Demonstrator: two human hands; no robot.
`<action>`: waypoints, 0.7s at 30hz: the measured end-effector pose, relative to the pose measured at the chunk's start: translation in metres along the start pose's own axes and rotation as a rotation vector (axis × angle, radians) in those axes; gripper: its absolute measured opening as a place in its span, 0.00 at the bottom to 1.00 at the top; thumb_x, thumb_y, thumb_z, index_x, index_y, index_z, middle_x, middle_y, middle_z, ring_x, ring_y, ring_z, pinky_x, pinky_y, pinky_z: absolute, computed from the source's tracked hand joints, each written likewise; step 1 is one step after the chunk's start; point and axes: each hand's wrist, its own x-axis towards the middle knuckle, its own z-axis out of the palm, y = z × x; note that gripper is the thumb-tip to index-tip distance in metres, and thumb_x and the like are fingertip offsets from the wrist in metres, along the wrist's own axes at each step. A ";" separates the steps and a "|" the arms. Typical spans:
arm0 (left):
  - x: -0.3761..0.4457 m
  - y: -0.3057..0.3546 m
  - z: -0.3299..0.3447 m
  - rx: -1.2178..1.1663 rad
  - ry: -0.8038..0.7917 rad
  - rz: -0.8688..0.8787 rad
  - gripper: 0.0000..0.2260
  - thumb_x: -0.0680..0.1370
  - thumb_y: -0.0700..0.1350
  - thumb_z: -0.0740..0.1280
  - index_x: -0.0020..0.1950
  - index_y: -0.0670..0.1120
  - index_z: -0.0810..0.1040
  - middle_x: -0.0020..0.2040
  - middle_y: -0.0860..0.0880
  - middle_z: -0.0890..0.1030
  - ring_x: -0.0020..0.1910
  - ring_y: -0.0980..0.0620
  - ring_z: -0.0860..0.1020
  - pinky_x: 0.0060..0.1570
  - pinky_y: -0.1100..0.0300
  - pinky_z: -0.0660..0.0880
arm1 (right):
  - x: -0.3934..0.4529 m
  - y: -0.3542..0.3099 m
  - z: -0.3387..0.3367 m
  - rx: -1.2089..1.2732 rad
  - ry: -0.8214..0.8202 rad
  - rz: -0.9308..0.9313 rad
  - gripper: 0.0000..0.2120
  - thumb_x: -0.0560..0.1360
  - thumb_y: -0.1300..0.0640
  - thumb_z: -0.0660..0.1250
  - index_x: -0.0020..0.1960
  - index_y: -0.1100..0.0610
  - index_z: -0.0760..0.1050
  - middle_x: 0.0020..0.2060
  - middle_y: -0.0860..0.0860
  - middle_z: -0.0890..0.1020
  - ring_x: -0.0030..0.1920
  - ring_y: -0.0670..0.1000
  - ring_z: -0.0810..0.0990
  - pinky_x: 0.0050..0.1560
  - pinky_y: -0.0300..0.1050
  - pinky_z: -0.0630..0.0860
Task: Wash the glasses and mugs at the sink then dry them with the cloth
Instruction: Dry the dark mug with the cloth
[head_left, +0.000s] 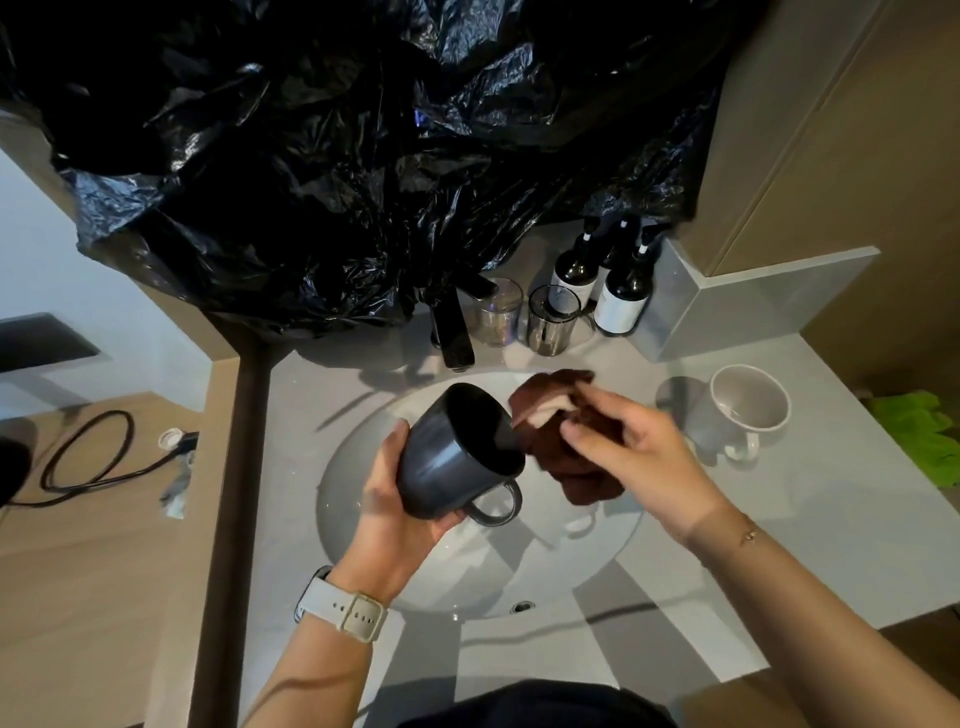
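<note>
My left hand (395, 499) grips a dark glossy mug (457, 452) over the round white sink (363, 467), tilted with its mouth facing up and right and its handle low. My right hand (628, 447) holds a bunched brown cloth (576, 467) right beside the mug's rim. A white mug (748, 405) stands on the counter to the right, handle toward me. Two clear glasses (498, 312) (553, 319) stand behind the sink next to the black faucet (452, 332).
Black plastic sheeting (363, 156) hangs over the back of the counter. Three dark pump bottles (623, 286) stand at the back right. A green cloth (919, 431) lies at the counter's right edge. A cable (88, 457) runs across the floor on the left.
</note>
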 end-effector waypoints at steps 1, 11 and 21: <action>-0.001 -0.002 0.001 0.049 -0.008 0.034 0.28 0.69 0.59 0.72 0.64 0.45 0.78 0.59 0.40 0.83 0.57 0.40 0.80 0.53 0.46 0.77 | 0.001 -0.001 0.004 -0.125 -0.069 0.010 0.19 0.73 0.60 0.72 0.61 0.45 0.74 0.56 0.41 0.80 0.55 0.36 0.78 0.61 0.31 0.69; -0.010 0.004 -0.001 0.770 -0.240 0.519 0.17 0.72 0.59 0.66 0.56 0.52 0.77 0.53 0.48 0.81 0.53 0.49 0.80 0.51 0.54 0.78 | 0.009 0.011 0.027 -0.093 -0.340 0.375 0.05 0.74 0.64 0.71 0.49 0.58 0.81 0.38 0.50 0.86 0.40 0.49 0.84 0.41 0.39 0.80; 0.000 0.003 0.004 0.459 -0.040 -0.441 0.31 0.62 0.60 0.77 0.54 0.40 0.80 0.47 0.38 0.79 0.45 0.40 0.79 0.46 0.49 0.76 | 0.022 0.004 0.019 -0.999 -0.395 -0.426 0.12 0.71 0.53 0.69 0.54 0.54 0.77 0.43 0.50 0.83 0.44 0.53 0.81 0.42 0.45 0.74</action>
